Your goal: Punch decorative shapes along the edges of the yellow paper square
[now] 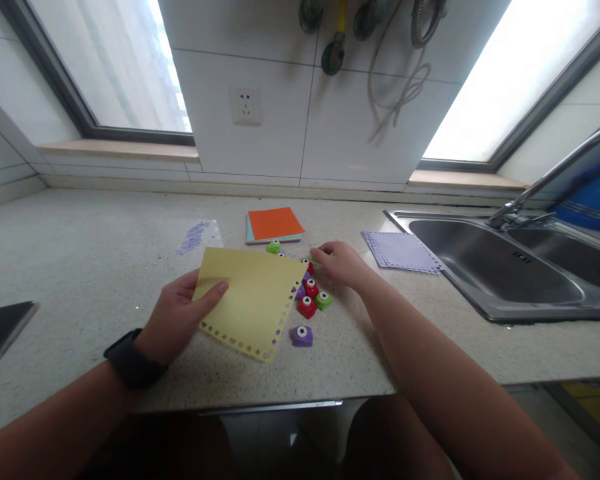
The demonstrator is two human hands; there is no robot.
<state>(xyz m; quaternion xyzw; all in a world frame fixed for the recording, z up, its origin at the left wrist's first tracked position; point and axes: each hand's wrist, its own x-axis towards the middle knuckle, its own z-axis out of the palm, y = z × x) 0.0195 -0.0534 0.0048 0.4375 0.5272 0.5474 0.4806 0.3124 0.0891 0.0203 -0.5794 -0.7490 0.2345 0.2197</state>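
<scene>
My left hand (pixel 180 313) is closed on a sheet of yellow paper (pixel 247 297), thumb on top. Small shapes are punched along its right and bottom edges. Beyond the sheet's right corner, my right hand (pixel 340 262) has its fingers closed on a small green craft punch (pixel 314 259), mostly hidden by them. Beside the paper lies a cluster of craft punches: a red one (pixel 307 307), a green one (pixel 323 300) and others partly covered by the sheet. A purple punch (pixel 303 335) lies apart, nearer the counter's front.
Behind the punches is a stack of coloured paper (pixel 276 223), orange on top. Purple punched sheets (pixel 404 251) lie by the sink (pixel 470 267) on the right. Purple paper bits (pixel 194 238) rest on a pale sheet at left. A dark flat object (pixel 3 333) is at far left.
</scene>
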